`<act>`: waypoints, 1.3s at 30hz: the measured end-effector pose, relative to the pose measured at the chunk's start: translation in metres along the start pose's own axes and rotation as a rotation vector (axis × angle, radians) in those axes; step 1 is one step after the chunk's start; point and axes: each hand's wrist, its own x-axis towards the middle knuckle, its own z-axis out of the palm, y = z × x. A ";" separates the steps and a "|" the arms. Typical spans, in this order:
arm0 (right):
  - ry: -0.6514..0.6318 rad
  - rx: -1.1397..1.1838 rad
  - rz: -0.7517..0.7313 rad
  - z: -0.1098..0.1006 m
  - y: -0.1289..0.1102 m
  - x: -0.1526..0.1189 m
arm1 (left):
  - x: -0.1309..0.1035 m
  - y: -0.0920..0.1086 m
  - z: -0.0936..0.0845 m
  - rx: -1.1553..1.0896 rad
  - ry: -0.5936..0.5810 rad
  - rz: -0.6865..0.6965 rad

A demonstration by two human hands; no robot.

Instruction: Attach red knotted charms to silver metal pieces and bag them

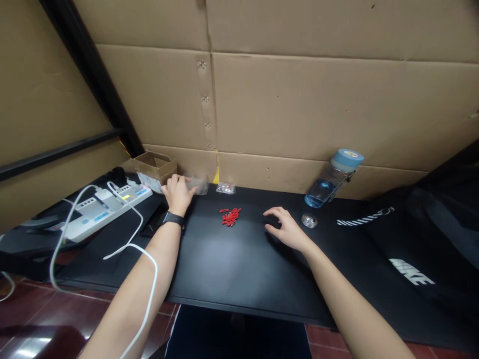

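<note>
My left hand (177, 192), with a dark watch on the wrist, reaches to the back of the black table. Its thumb and fingers are apart, next to a clear plastic piece (199, 185); the thumb overlaps the plastic, and whether it touches is unclear. A small cardboard box (155, 167) with its top open stands just behind that hand. My right hand (284, 227) hovers over the table with curved, parted fingers and nothing in them. Between both hands lies a small pile of red clips or hooks (230, 217). Behind the pile is a little clear bag (225, 188) with small pieces inside.
A blue-lidded water bottle (331, 179) leans at the back right, with a round shiny object (309, 220) before it. Further right are a striped strap (361, 219) and a black bag (422, 239). At left lies a white power strip (105, 212); its white cable (153, 279) crosses my left forearm.
</note>
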 end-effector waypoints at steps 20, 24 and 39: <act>-0.058 0.003 -0.034 0.001 0.002 0.000 | 0.008 0.000 -0.003 -0.132 0.050 -0.023; -0.080 0.000 -0.049 0.001 0.001 0.000 | 0.011 -0.004 -0.001 -0.134 0.074 0.008; -0.087 0.022 -0.032 0.000 -0.001 -0.001 | 0.011 -0.007 0.000 -0.214 0.023 0.039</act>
